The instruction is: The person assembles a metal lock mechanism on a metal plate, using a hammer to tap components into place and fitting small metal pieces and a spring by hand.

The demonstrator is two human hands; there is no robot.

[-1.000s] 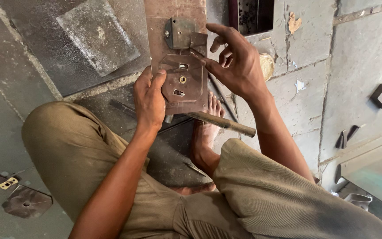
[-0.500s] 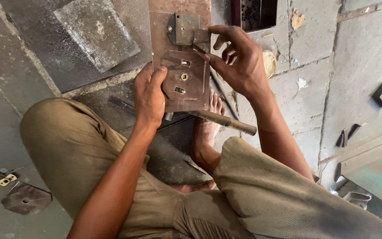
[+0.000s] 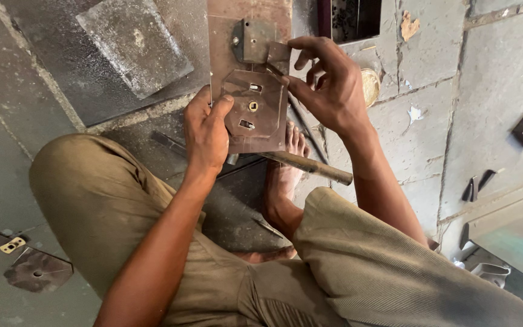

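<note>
Left hand: your left hand [image 3: 206, 130] grips the lower left edge of the lock plate [image 3: 248, 79].
Right hand: your right hand [image 3: 328, 85] pinches the bolt piece [image 3: 278, 52] at the plate's right edge.
Plate: upright above your foot [image 3: 286, 172].
Nearby: hammer handle [image 3: 310, 166] beneath.

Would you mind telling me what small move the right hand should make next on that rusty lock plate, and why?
Probably press the small metal tab down flat. The right hand pinches it at the edge of the upper block, where it looks not fully seated, while the left hand steadies the lock plate.
</note>
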